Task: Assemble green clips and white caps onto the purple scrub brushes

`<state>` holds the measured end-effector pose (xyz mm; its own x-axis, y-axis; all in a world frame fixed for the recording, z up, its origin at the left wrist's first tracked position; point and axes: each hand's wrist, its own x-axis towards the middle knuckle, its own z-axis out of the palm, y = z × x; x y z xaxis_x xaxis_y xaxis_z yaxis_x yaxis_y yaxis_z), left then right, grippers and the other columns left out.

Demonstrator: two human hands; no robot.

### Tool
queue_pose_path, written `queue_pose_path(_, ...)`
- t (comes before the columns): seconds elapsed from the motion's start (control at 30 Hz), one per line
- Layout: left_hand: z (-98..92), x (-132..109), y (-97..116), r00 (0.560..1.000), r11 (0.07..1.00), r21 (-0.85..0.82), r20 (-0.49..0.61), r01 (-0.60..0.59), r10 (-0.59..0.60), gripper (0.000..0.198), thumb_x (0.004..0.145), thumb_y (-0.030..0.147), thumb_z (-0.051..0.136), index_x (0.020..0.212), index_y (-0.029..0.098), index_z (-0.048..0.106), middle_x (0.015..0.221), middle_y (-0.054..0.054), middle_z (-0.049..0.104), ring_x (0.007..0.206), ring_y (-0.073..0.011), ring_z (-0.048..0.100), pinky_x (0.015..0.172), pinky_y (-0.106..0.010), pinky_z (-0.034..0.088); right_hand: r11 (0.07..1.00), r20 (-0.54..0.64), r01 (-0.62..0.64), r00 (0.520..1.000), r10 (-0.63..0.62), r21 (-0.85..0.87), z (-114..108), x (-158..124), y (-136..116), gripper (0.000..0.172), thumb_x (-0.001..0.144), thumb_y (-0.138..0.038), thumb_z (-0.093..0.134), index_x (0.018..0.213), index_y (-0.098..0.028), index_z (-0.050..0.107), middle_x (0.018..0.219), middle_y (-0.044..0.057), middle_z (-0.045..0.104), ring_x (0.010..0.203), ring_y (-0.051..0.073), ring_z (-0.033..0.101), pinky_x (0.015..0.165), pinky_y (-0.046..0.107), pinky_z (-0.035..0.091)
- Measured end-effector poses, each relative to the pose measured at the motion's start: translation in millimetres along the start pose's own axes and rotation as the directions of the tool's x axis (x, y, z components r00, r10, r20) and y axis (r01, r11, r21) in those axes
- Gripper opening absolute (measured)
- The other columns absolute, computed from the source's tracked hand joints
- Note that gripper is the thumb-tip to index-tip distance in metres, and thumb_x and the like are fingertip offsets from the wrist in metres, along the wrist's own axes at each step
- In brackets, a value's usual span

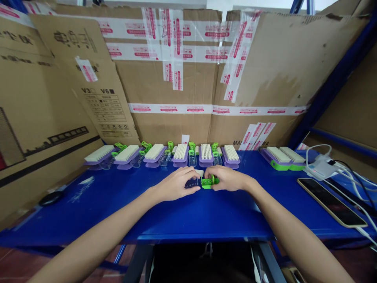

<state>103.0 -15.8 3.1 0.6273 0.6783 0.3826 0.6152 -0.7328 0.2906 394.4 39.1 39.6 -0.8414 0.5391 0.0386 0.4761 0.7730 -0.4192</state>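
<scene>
Over the middle of the blue table, my left hand (176, 184) is closed round a clear ribbed plastic container (193, 183). The fingers of my right hand (226, 177) are closed on a bright green plastic part (207, 182) at the container's right end. The two pieces lie end to end, but I cannot tell whether they are joined. Between my hands, just behind these pieces, a small whitish piece (200, 172) shows. Farther back stands a row of purple brushes with pale bristles, among them one brush (180, 152), with similar green-topped clear containers (192, 157) between them.
The blue table (188, 220) backs onto taped cardboard (171, 86). At the right are a green-and-purple pair of brushes (282, 157), a white charger (321, 167) with cables, and a phone (331, 202). A dark round object (51, 198) lies at the left edge.
</scene>
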Motion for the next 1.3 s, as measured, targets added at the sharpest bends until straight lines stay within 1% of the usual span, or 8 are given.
queue_pose_path(0.13,-1.7,1,2,0.999,1.000,-0.018,-0.033,-0.011,0.011,0.028,0.112,0.047,0.073,0.130,0.026,0.070,0.117,-0.007,0.074,0.108,-0.0286,0.072,0.100,-0.048,0.060,1.000,0.000,-0.011,1.000,0.011,0.015,1,1,1,0.034,0.084,-0.008,0.077,0.115,-0.020,0.069,0.111,0.006,0.070,0.101,0.024,0.063,0.089,0.035,0.047)
queue_pose_path(0.37,-1.7,0,1,0.992,0.997,-0.003,-0.102,-0.072,0.071,0.028,0.115,0.046,0.070,0.135,0.026,0.069,0.126,-0.008,0.075,0.114,-0.0283,0.071,0.105,-0.049,0.059,1.000,0.000,-0.013,1.000,0.013,0.026,6,3,2,0.036,0.084,-0.008,0.078,0.117,-0.018,0.068,0.118,0.008,0.071,0.106,0.025,0.066,0.093,0.036,0.048)
queue_pose_path(0.53,0.6,1,-4,0.996,0.998,-0.001,-0.055,-0.070,0.070,0.032,0.116,0.051,0.070,0.137,0.027,0.070,0.130,-0.008,0.077,0.116,-0.0293,0.073,0.107,-0.050,0.058,0.999,-0.014,-0.009,1.000,0.010,0.044,6,3,0,0.039,0.085,-0.009,0.080,0.122,-0.018,0.070,0.118,0.008,0.073,0.107,0.025,0.066,0.093,0.035,0.048)
queue_pose_path(0.67,1.1,1,-6,0.997,0.998,0.005,-0.028,-0.068,0.068,0.032,0.116,0.051,0.070,0.138,0.028,0.072,0.129,-0.008,0.078,0.118,-0.0299,0.074,0.112,-0.051,0.056,0.999,-0.029,0.003,1.000,-0.002,0.047,6,3,0,0.037,0.086,-0.009,0.080,0.121,-0.019,0.070,0.117,0.007,0.074,0.106,0.025,0.067,0.092,0.035,0.049)
queue_pose_path(0.77,1.7,1,-7,0.998,0.998,0.014,-0.011,-0.060,0.060,0.033,0.115,0.052,0.070,0.140,0.029,0.072,0.131,-0.008,0.078,0.119,-0.0304,0.074,0.110,-0.051,0.057,0.999,-0.034,0.005,0.999,-0.003,0.050,6,2,1,0.035,0.087,-0.011,0.081,0.120,-0.019,0.071,0.116,0.007,0.075,0.104,0.024,0.068,0.091,0.035,0.050)
queue_pose_path(1.0,2.5,0,-6,1.000,1.000,0.018,0.004,-0.026,0.026,0.040,0.115,0.055,0.068,0.145,0.029,0.068,0.134,-0.008,0.077,0.121,-0.0310,0.074,0.110,-0.051,0.057,0.996,-0.092,0.036,0.995,-0.029,0.076,4,1,-2,0.032,0.096,-0.031,0.089,0.121,-0.019,0.073,0.121,0.009,0.077,0.108,0.025,0.069,0.095,0.037,0.052)
queue_pose_path(1.1,0.0,0,-2,1.000,1.000,0.020,-0.002,-0.017,0.017,0.034,0.116,0.050,0.067,0.142,0.028,0.068,0.134,-0.009,0.077,0.122,-0.0311,0.075,0.111,-0.052,0.057,0.996,-0.122,0.069,0.991,-0.061,0.062,3,2,-5,0.028,0.101,-0.037,0.087,0.119,-0.020,0.074,0.119,0.009,0.077,0.109,0.025,0.069,0.098,0.038,0.051)
queue_pose_path(1.3,-4.8,1,5,1.000,1.000,0.030,-0.023,0.003,-0.003,0.026,0.110,0.042,0.071,0.130,0.026,0.066,0.124,-0.008,0.076,0.118,-0.0310,0.075,0.109,-0.053,0.058,0.993,-0.145,0.120,0.982,-0.118,0.002,3,3,0,0.013,0.104,-0.030,0.082,0.109,-0.021,0.073,0.110,0.007,0.074,0.105,0.025,0.068,0.097,0.038,0.050)
